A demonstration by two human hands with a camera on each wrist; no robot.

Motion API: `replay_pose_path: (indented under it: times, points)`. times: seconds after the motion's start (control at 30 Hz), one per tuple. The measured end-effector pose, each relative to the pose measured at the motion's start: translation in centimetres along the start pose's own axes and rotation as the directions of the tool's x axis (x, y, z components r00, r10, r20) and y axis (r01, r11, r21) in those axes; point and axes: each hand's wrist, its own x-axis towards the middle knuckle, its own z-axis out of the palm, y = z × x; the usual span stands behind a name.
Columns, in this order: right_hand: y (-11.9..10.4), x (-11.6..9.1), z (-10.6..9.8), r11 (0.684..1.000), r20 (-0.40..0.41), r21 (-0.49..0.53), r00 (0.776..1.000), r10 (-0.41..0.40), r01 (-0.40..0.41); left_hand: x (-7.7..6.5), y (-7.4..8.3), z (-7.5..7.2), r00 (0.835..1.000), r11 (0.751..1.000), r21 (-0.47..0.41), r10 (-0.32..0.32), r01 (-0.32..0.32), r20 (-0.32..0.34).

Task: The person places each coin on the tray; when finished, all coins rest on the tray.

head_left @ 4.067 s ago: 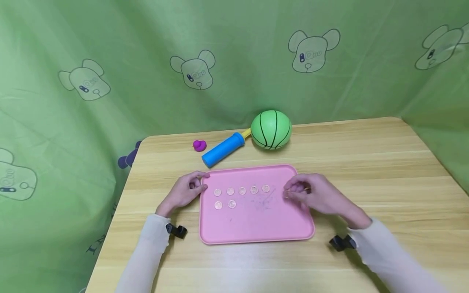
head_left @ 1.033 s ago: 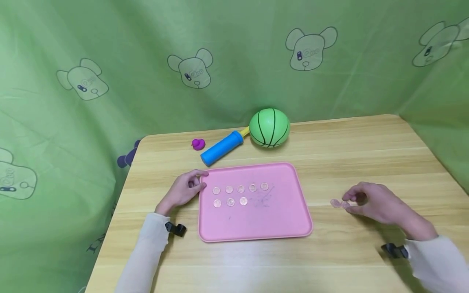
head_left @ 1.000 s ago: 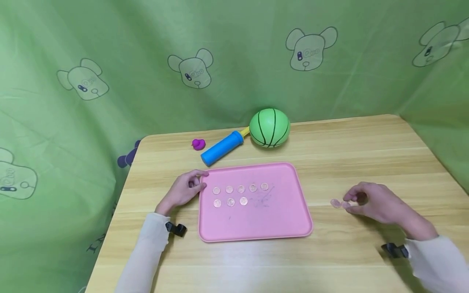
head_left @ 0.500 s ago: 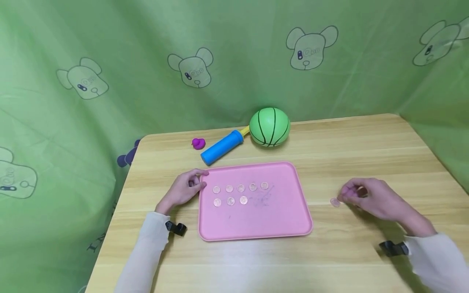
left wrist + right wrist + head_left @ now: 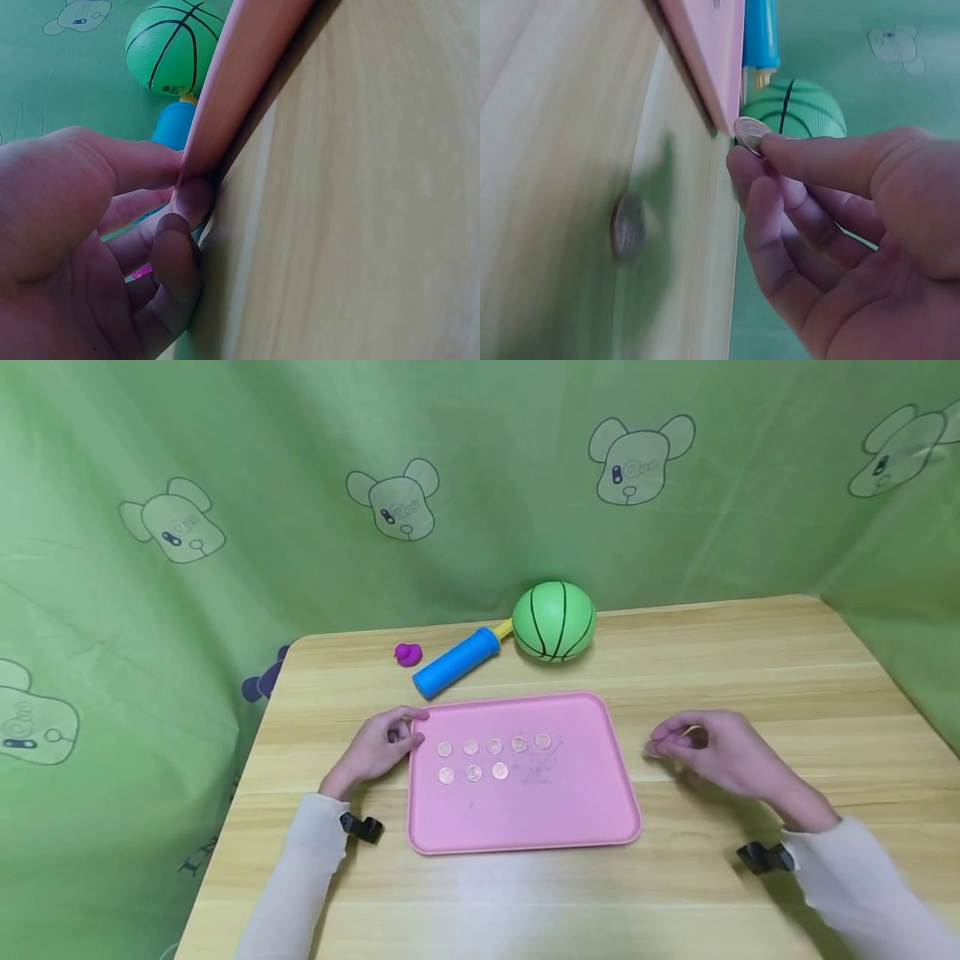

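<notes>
My left hand point(image 5: 375, 748) pinches the upper left corner of the pink tray point(image 5: 525, 822); in the left wrist view the thumb and a finger hold its rim point(image 5: 232, 82). Several coins point(image 5: 494, 747) lie flat on the tray in two rows, with 3 in the nearer row. My right hand point(image 5: 723, 752) is above the table, a little to the right of the tray. Between its thumb and index finger it pinches a coin point(image 5: 750, 132), plain in the right wrist view. Another coin point(image 5: 628, 227) lies on the table there; in the head view it is hidden.
Behind the tray lie a blue pump point(image 5: 457, 664) with a yellow end, a green ball point(image 5: 555, 621) with black lines and a small purple duck point(image 5: 408, 654). A green curtain point(image 5: 495, 560) hangs along the back of the wooden table point(image 5: 787, 677).
A third coin has come to lie in the tray's nearer row. My right hand has since picked up a coin from the table's right side and moved left with it. The left hand stays put.
</notes>
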Motion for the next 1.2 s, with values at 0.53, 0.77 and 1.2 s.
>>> replay_pose_path:
  times: [0.53,0.77,1.2]
  points:
    - [-5.0,4.6,4.2,0.991,0.082,0.135,0.996,-0.018,0.007,0.1,0.2,0.0,1.0,1.0,0.011,0.003,-0.004,0.011]
    - [-6.8,7.0,7.5,0.977,0.167,0.209,0.983,-0.073,0.037,0.0,0.0,-0.2,1.0,1.0,0.005,-0.001,0.001,0.0]
    - [-9.2,8.5,11.1,0.987,0.225,0.139,0.968,-0.107,0.077,0.0,-0.1,-0.1,1.0,1.0,-0.004,-0.007,0.007,-0.003]
